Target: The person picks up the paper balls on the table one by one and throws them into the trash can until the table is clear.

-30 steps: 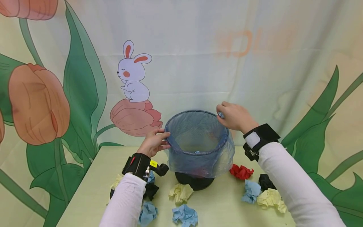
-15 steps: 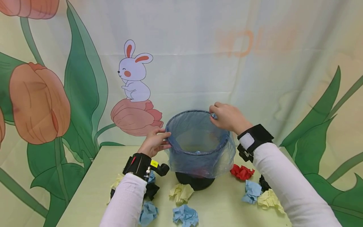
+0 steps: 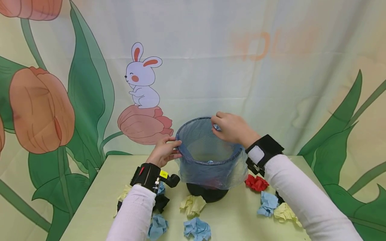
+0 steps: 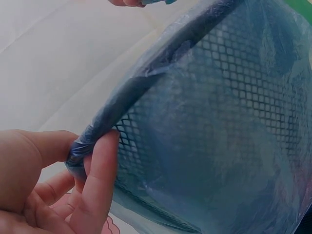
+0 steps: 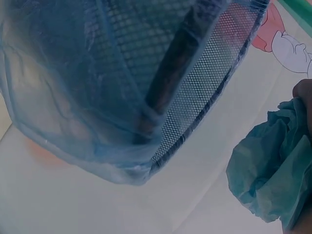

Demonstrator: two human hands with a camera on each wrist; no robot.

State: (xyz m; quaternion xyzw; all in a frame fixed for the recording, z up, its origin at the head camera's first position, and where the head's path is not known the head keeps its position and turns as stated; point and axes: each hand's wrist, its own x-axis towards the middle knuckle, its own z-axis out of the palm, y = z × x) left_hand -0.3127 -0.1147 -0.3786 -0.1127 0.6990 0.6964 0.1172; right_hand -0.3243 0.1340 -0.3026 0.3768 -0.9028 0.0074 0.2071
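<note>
A black mesh wastebasket (image 3: 208, 194) lined with a translucent blue bag (image 3: 208, 174) stands on the table. My left hand (image 3: 164, 151) pinches its bag-covered rim (image 4: 117, 100) on the left, thumb outside and fingers on the other side. Over the right part of the basket's mouth, my right hand (image 3: 231, 129) grips a crumpled blue paper ball (image 5: 273, 165), mostly hidden by the fingers in the head view. A bit of blue paper (image 3: 210, 162) shows through the bag inside the basket.
Right of the basket lie a red paper ball (image 3: 257, 183), a blue one (image 3: 267, 203) and a yellow one (image 3: 285, 213). In front are yellow (image 3: 193, 205) and blue (image 3: 197, 229) balls. More balls, including a black one (image 3: 161, 202), lie by the left forearm. A printed curtain (image 3: 193, 67) hangs behind.
My right hand has moved left with the blue paper ball, from the basket's right rim to over its mouth. The left hand stays on the rim.
</note>
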